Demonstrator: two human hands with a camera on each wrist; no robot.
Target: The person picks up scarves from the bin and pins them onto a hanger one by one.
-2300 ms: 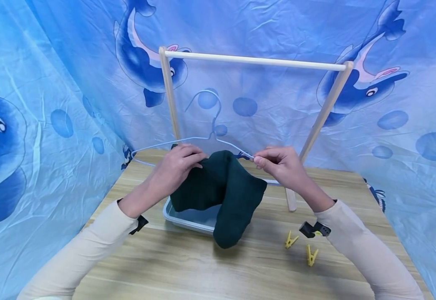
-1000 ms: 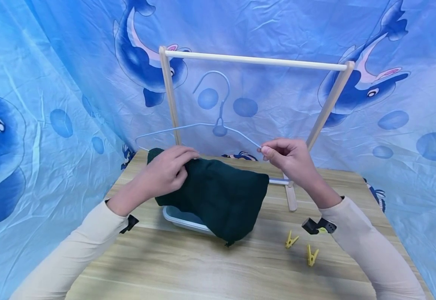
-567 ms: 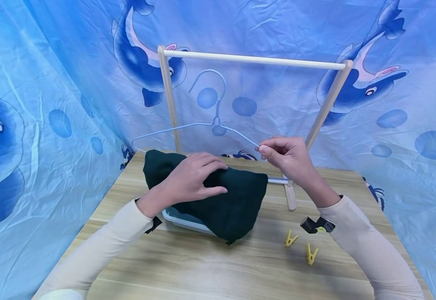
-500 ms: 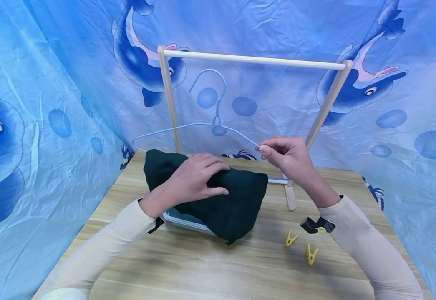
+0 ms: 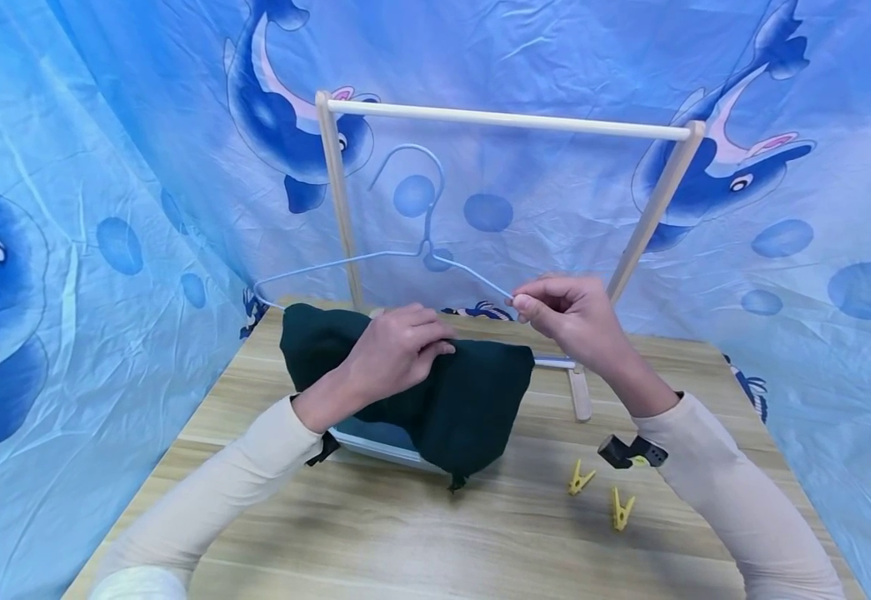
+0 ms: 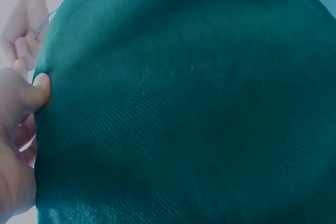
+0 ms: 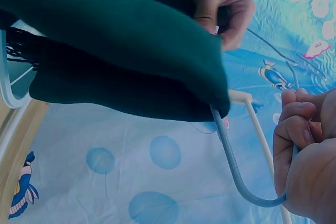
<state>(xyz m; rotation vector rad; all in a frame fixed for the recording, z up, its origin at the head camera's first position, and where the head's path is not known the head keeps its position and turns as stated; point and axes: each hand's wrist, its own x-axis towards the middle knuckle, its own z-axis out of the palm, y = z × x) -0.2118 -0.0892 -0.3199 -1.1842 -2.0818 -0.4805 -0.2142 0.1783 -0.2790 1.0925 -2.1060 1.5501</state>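
Note:
A dark green scarf (image 5: 480, 400) hangs folded over the lower bar of a light blue wire hanger (image 5: 427, 229). Dark fringe (image 7: 20, 45) shows at one end of it in the right wrist view. My left hand (image 5: 401, 346) pinches the scarf's top edge near its middle, thumb on the near face, as the left wrist view also shows. With thumb and curled fingers, my right hand (image 5: 566, 317) grips the hanger's right end. The hanger's hook points up, below the rack's bar. Most of the lower bar is hidden inside the scarf.
Behind the hanger stands a rack with a white top bar (image 5: 510, 119) and wooden legs. A pale blue basin (image 5: 390, 454) sits beneath the scarf on the wooden table (image 5: 405, 542). Two yellow clothespins, one farther back (image 5: 579, 477) and one nearer (image 5: 621, 510), lie at the right.
The scarf, bunched at first, is now spread wide along the hanger. My left hand has slid right along it, and its extended fingers have closed on the top edge. The hanger rose, then dipped slightly.

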